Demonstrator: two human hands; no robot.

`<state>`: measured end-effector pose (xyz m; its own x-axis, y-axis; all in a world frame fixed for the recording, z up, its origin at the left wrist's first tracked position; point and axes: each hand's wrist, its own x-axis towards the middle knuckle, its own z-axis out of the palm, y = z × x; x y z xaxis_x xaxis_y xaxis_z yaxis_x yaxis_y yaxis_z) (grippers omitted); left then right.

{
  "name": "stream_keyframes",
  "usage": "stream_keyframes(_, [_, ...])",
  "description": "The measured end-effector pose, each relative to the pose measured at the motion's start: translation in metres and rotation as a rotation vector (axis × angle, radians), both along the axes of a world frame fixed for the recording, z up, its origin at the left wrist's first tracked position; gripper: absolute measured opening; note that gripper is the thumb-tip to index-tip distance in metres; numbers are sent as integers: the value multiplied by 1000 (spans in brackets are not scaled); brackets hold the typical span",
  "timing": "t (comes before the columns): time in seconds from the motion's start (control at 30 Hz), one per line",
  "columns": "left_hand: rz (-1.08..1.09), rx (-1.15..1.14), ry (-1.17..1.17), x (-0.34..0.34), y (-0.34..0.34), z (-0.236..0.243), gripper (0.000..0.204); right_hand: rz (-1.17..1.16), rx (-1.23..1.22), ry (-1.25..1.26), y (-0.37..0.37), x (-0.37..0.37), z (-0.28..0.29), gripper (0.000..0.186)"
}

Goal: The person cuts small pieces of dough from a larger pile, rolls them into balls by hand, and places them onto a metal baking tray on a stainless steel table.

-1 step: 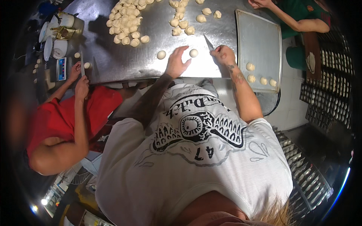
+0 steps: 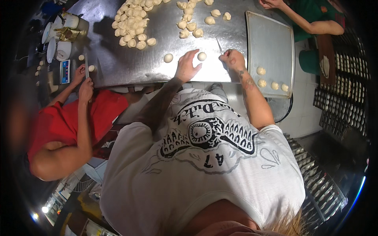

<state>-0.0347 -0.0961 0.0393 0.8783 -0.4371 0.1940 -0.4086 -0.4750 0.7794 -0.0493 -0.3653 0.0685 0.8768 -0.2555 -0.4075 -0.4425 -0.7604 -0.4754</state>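
Note:
My right hand [image 2: 234, 60] is closed around the handle of a knife [image 2: 219, 46], its blade pointing away from me over the metal table. Fingers spread, my left hand [image 2: 188, 66] lies on the tabletop with its fingertips close beside a smooth dough ball [image 2: 202, 56]; whether they touch it I cannot tell. Another dough ball [image 2: 168, 58] rests to the left of that hand. Farther off, a large heap of dough pieces [image 2: 132, 25] covers the upper left of the table. More loose dough pieces [image 2: 191, 26] lie in the top middle.
A metal tray [image 2: 271, 47] holding several shaped dough pieces [image 2: 275, 85] stands at the right. To my left a person in red [image 2: 76, 114] holds a knife near a dough ball and a small scale [image 2: 65, 72]. Another person's arm [image 2: 303, 21] reaches in at the upper right.
The knife in my right hand has turned, so its blade shows narrower and its tip sits slightly to the right. My left hand has shifted a little to the right.

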Motion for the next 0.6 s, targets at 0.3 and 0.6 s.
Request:
stream_keyframes(0.3, [121, 69, 22, -21, -4, -14, 53, 21, 359, -409, 51, -85, 34, 36])
stream_keyframes(0.6, [100, 147, -24, -20, -11, -16, 44, 230, -4, -386, 66, -110, 34, 43])
